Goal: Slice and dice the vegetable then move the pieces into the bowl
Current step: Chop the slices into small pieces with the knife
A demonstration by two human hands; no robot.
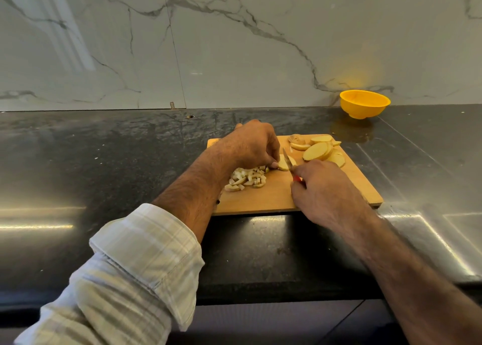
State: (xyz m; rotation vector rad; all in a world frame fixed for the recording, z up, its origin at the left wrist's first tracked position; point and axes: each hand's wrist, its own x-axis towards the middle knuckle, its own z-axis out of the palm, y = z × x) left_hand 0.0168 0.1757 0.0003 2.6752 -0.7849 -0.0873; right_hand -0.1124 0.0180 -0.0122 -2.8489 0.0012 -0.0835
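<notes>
Knife (287, 161) on one slice (284, 163), two hands

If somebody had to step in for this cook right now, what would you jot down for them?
Left hand: pinning a potato slice on the cutting board.
Right hand: gripping the red-handled knife, blade on that slice.
Done: a diced pile sits on the board's left side.
Left: uncut slices wait at the board's far right; dice them.
The yellow bowl stands on the counter beyond the board; no pieces visible in it. Move everything there.
</notes>
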